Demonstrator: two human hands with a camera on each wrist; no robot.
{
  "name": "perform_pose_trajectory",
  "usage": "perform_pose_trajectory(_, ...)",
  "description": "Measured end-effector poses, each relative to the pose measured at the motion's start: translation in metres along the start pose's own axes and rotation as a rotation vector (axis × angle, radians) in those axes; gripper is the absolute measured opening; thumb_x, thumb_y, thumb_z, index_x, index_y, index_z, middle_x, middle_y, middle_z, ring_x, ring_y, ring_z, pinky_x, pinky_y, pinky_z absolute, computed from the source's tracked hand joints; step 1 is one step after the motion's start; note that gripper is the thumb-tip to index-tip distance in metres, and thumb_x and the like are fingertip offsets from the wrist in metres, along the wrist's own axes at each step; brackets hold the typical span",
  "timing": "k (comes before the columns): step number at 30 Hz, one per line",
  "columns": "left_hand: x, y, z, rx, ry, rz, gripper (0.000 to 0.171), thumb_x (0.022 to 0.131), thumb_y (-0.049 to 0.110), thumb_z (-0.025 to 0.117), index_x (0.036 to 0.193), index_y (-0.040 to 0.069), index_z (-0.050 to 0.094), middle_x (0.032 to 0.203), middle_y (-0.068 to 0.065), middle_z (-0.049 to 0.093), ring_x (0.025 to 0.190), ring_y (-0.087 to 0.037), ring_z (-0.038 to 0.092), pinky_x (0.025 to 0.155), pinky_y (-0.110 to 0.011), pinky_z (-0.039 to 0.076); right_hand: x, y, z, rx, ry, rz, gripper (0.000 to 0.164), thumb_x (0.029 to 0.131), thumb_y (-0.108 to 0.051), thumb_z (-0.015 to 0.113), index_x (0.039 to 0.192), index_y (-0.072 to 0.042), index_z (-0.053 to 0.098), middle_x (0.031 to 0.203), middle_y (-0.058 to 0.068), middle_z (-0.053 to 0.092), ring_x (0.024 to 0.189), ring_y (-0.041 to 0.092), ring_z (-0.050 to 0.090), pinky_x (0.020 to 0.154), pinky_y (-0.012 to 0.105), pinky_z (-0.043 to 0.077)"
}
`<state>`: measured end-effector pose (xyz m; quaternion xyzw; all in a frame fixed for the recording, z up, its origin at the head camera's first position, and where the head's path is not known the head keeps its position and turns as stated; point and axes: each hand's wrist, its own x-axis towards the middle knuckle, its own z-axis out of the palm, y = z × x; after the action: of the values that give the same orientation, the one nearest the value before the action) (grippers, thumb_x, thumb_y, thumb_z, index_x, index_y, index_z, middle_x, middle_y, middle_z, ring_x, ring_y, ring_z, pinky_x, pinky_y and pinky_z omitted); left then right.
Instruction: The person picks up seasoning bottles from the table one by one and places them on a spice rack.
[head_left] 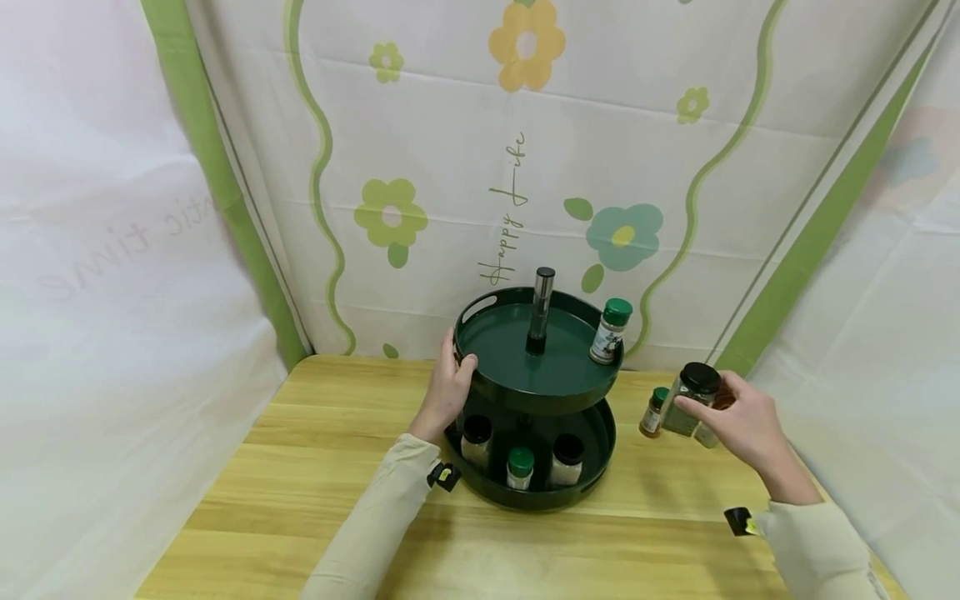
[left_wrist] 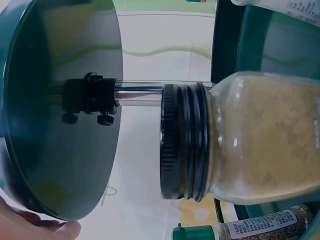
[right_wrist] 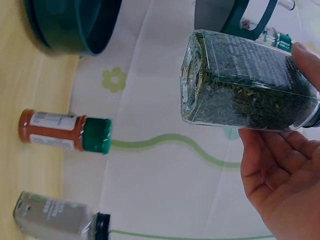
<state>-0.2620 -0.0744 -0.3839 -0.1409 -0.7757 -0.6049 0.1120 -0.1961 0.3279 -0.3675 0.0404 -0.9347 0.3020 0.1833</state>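
Observation:
My right hand [head_left: 742, 417] holds a square glass jar of dried green herbs [right_wrist: 245, 90] with a black lid, lifted above the table's right side. In the right wrist view, thumb and fingers lie on opposite sides of the jar. On the left, my left hand [head_left: 448, 387] grips the rim of the upper tier of a dark green two-tier tray [head_left: 495, 396], thumb over the edge. A green-capped spice bottle [head_left: 606, 333] stands on that tier by the right rim. The lower tier carries several jars, including a black-lidded jar of pale tan powder [left_wrist: 265, 137] and a green-capped shaker [head_left: 520, 468].
An orange-red spice bottle [right_wrist: 52, 131] with a green cap stands on the wooden table [head_left: 315, 467], right of the tray. Near it is a clear, black-lidded jar [right_wrist: 55, 215]. A metal post [head_left: 542, 304] rises from the tray's middle. Flowered curtains [head_left: 450, 125] enclose the table.

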Motion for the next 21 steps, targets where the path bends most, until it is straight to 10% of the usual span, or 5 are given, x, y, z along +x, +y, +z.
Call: perform_pose_trajectory(21, -0.005, 0.005, 0.003, 0.04, 0.032, -0.003, 0.066, 0.098, 0.023, 0.042, 0.152, 0.009, 0.006, 0.157, -0.007, 0.007, 0.142, -0.021, 0.011, 0.112, -0.045, 0.018, 0.017, -0.039, 0.0, 0.046, 0.011, -0.029, 0.058, 0.084, -0.043, 0.07, 0.115, 0.003, 0.055, 0.106, 0.021, 0.059, 0.093, 0.036, 0.058, 0.072, 0.049, 0.048)
